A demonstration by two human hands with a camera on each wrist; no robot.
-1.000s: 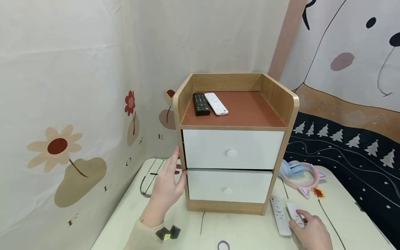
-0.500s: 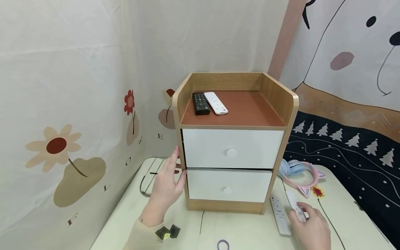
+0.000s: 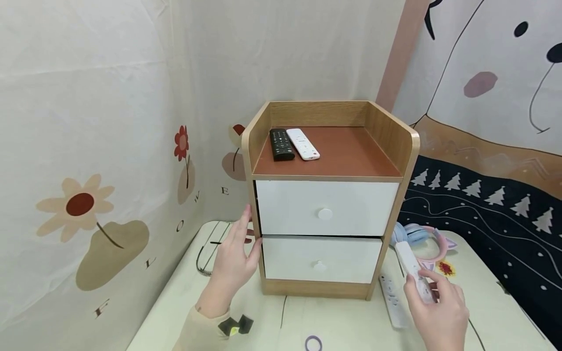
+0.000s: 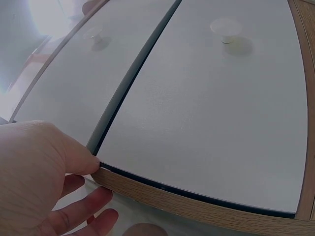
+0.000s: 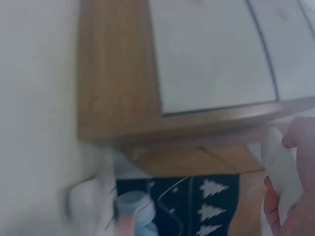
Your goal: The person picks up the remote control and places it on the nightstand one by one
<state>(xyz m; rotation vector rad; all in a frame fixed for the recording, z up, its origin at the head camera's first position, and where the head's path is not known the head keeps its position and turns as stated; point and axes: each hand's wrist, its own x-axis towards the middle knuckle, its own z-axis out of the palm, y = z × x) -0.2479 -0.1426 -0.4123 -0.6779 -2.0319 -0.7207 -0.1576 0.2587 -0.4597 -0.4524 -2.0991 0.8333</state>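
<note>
In the head view my right hand (image 3: 440, 308) holds a white remote control (image 3: 408, 261) between thumb and fingers, tilted up off the table. The right wrist view shows this remote (image 5: 281, 172) gripped at the right edge. A second white remote (image 3: 392, 302) lies on the table beside it, partly behind the hand. My left hand (image 3: 234, 263) rests against the left side of a small wooden cabinet (image 3: 318, 289) with two white drawers. Its thumb (image 4: 81, 160) touches the front edge and the other fingers extend along the side. Both drawers (image 3: 285, 209) are pushed in.
On the cabinet's brown top lie a black remote (image 3: 282, 145) and another white remote (image 3: 303, 144). Behind my right hand is a blue and pink cat-ear headset (image 3: 412, 234). A purple ring (image 3: 313, 338) lies near the front. Fabric-covered walls (image 3: 110, 122) stand at the back and left.
My right hand has lifted the white remote off the table, its far end rising and moving toward the headset. The left hand has stayed in place at the cabinet's side.
</note>
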